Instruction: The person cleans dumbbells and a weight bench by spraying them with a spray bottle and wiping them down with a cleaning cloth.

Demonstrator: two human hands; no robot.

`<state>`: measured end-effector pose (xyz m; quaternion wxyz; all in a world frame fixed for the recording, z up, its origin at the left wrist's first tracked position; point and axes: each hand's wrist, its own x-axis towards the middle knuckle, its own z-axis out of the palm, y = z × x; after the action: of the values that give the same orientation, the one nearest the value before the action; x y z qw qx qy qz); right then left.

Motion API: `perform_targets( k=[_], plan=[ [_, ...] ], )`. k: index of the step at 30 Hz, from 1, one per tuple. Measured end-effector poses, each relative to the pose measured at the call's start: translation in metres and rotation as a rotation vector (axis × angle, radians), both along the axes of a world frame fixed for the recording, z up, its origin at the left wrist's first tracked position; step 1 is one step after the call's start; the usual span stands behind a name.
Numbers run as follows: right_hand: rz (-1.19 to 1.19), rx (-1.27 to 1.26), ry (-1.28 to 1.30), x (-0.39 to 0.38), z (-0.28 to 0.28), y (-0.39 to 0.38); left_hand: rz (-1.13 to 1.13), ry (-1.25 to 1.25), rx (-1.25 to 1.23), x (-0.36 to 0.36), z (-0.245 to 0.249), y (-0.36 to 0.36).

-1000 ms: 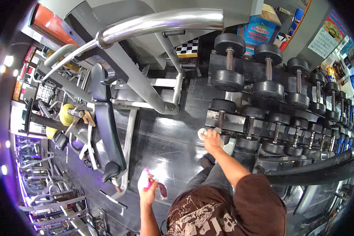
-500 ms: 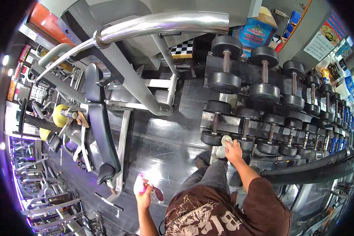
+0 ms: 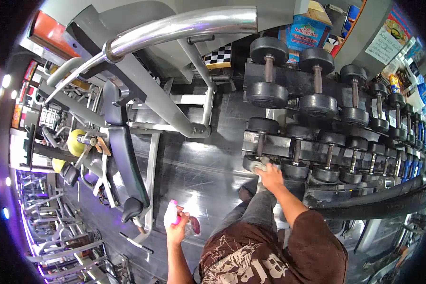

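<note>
My right hand (image 3: 271, 177) is closed on a pale cloth (image 3: 257, 166). The cloth presses against the near head of a black dumbbell (image 3: 261, 142) at the left end of the lower rack row. Out to the left, my left hand (image 3: 177, 226) grips a spray bottle (image 3: 193, 227) with a pink and white top; its clear body shows dark reddish liquid. The bottle hangs over the dark floor, apart from any equipment. My fingers partly hide its neck.
A two-tier rack of black dumbbells (image 3: 317, 80) runs to the right. A padded bench (image 3: 126, 165) and a machine with a thick chrome bar (image 3: 189, 28) stand at left and ahead. A blue water carton (image 3: 304, 33) sits behind the rack. A black padded bar (image 3: 374, 203) lies right of me.
My right hand has moved slightly left with the cloth, onto the end dumbbell's near head. My left hand with the spray bottle has shifted a little to the right.
</note>
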<state>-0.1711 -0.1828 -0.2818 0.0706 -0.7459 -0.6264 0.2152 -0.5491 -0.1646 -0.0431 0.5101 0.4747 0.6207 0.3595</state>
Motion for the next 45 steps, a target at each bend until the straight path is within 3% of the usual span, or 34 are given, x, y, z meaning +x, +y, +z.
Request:
perform_targets(
  k=[4, 7, 9, 12, 15, 18, 21, 24, 27, 28, 31, 34, 37, 39, 41, 43, 45],
  plan=[
    [-0.285, -0.310, 0.037, 0.025, -0.004, -0.041, 0.038, 0.020, -0.043, -0.015, -0.015, -0.017],
    [-0.461, -0.036, 0.201, 0.005, -0.022, -0.055, 0.021, 0.011, -0.074, -0.009, -0.016, -0.030],
    [-0.346, 0.332, 0.255, -0.020, -0.027, -0.036, 0.014, 0.013, -0.076, -0.010, -0.026, -0.033],
    [-0.161, 0.464, 0.262, -0.048, 0.019, 0.013, -0.023, 0.058, -0.125, 0.000, -0.024, -0.034],
    [-0.012, 0.185, 0.114, -0.054, 0.019, 0.042, -0.047, 0.046, -0.109, 0.015, -0.015, -0.029],
    [0.034, 0.059, 0.077, -0.027, 0.001, 0.034, -0.042, 0.059, -0.112, 0.017, -0.008, -0.031],
    [-0.121, -0.030, 0.247, -0.003, 0.012, -0.014, -0.012, 0.041, -0.082, -0.001, -0.017, -0.041],
    [-0.343, -0.061, 0.227, -0.005, -0.022, -0.052, 0.105, -0.014, -0.093, -0.025, -0.027, -0.057],
    [-0.487, 0.110, 0.394, -0.013, -0.033, -0.050, 0.147, 0.073, -0.114, -0.029, -0.019, -0.067],
    [-0.494, 0.270, 0.373, -0.018, -0.026, -0.041, 0.145, 0.051, -0.156, -0.032, -0.017, -0.069],
    [-0.333, 0.409, 0.380, -0.034, -0.009, -0.011, 0.108, 0.050, -0.113, -0.039, -0.032, -0.072],
    [-0.119, 0.087, 0.164, -0.044, 0.019, 0.012, 0.132, 0.027, -0.127, -0.023, -0.011, -0.069],
    [-0.116, -0.027, 0.111, -0.033, 0.015, 0.014, 0.073, 0.079, -0.046, -0.039, 0.000, -0.073],
    [-0.181, -0.098, 0.231, -0.010, 0.022, -0.008, 0.127, 0.136, -0.024, -0.056, 0.014, -0.084],
    [-0.239, 0.004, 0.173, -0.001, -0.010, -0.033, 0.176, 0.117, 0.053, -0.073, 0.015, -0.093],
    [-0.644, -0.052, 0.407, 0.003, -0.036, -0.045, 0.216, 0.132, 0.055, -0.090, 0.013, -0.101],
    [-0.777, -0.064, 0.388, 0.001, -0.040, -0.054, 0.285, 0.099, 0.057, -0.085, 0.016, -0.106]
  ],
)
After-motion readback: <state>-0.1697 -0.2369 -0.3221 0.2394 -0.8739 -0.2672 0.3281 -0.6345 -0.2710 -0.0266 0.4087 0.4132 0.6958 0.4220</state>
